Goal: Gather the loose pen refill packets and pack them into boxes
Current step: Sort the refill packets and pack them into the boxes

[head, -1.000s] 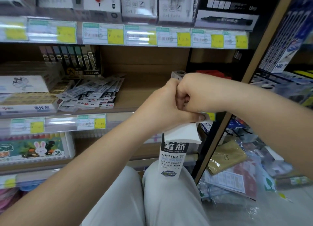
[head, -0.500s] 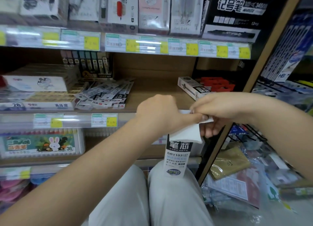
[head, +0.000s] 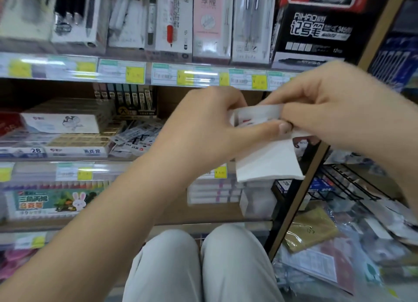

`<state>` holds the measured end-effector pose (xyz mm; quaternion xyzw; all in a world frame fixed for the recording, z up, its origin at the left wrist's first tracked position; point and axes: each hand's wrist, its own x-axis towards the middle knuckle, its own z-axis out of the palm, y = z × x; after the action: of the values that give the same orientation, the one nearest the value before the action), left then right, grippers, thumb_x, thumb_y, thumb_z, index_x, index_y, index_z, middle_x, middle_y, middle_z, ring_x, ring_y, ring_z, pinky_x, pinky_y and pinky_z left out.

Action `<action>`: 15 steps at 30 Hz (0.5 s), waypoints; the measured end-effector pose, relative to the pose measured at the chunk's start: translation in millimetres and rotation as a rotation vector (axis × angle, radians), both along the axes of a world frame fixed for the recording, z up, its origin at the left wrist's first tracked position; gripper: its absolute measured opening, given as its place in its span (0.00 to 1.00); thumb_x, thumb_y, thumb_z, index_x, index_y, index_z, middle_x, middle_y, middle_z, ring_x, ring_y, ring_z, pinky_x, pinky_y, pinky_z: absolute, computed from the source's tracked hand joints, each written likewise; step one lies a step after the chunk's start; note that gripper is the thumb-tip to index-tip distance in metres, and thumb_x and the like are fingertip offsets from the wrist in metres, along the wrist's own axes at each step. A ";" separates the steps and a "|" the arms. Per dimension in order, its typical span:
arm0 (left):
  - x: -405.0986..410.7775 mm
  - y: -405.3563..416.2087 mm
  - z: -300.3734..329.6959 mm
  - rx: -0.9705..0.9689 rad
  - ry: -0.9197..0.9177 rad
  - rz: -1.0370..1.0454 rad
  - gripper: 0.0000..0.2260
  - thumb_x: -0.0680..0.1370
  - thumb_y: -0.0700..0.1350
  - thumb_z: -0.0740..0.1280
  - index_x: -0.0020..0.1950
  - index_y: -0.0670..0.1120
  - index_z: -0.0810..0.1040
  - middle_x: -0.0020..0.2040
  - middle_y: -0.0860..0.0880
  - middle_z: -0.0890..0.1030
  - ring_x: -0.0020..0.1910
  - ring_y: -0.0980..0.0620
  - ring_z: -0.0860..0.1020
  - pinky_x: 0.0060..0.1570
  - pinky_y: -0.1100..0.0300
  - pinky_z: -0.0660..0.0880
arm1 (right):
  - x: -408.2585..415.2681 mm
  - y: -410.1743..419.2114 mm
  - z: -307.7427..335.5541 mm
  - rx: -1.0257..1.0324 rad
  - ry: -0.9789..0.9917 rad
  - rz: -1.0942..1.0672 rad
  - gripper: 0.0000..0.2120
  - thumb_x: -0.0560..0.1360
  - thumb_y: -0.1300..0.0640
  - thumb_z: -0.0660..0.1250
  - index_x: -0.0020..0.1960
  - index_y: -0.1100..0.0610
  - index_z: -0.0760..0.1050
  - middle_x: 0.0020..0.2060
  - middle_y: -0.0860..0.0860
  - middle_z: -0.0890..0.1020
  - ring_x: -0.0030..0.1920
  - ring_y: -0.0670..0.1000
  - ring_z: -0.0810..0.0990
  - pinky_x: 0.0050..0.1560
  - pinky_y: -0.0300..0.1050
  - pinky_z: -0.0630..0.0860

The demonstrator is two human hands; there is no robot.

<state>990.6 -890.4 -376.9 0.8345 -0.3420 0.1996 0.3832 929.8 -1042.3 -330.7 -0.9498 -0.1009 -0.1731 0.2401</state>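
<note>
- The person's knees [head: 199, 263] fill the bottom of the view, close to the shelf.
- Above them, both hands hold the refill box [head: 267, 159] up in front of the shelf. A second ago it hung lower and upright, black label showing; now it has been lifted and turned, and mostly its white flap and open mouth show.
- The left hand [head: 203, 130] grips the box's top end, thumb laid along the opening. The right hand [head: 328, 111] pinches the white flap [head: 260, 110] at the rim — half a second ago it was only reaching in.
- Something red and white shows inside the mouth; I cannot tell what it is. I judge the flap is being worked, to open or shut I cannot tell.
- Farther back, loose refill packets [head: 138, 139] lie heaped on the middle shelf [head: 74, 158] — more still to gather.
</note>
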 end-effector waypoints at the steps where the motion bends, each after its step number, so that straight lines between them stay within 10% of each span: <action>1: -0.2 1.6 1.6 -0.008 -0.048 0.014 0.23 0.63 0.70 0.68 0.37 0.49 0.77 0.29 0.53 0.75 0.28 0.58 0.70 0.26 0.63 0.62 | -0.4 1.9 0.6 -0.038 -0.073 0.015 0.11 0.67 0.55 0.62 0.38 0.43 0.81 0.26 0.42 0.80 0.23 0.41 0.72 0.23 0.30 0.66; 8: 37.8 -8.9 -41.0 0.298 -0.181 0.284 0.26 0.71 0.67 0.61 0.54 0.47 0.75 0.46 0.50 0.79 0.46 0.48 0.77 0.38 0.54 0.73 | 55.7 -7.1 -66.1 -0.264 -0.379 -0.107 0.19 0.68 0.58 0.59 0.53 0.53 0.82 0.41 0.53 0.86 0.41 0.56 0.83 0.42 0.46 0.78; 15: 82.2 -24.2 -94.5 0.368 0.008 0.284 0.18 0.78 0.54 0.62 0.63 0.46 0.71 0.54 0.46 0.79 0.53 0.45 0.77 0.47 0.51 0.75 | 118.8 -25.1 -135.7 -0.368 -0.404 -0.235 0.12 0.60 0.66 0.69 0.41 0.57 0.83 0.20 0.53 0.75 0.20 0.56 0.73 0.22 0.37 0.65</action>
<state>1072.8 -914.5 -471.4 0.9309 -0.2500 0.1826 0.1940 1048.6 -1067.4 -466.4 -0.9289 -0.0657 -0.3640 0.0171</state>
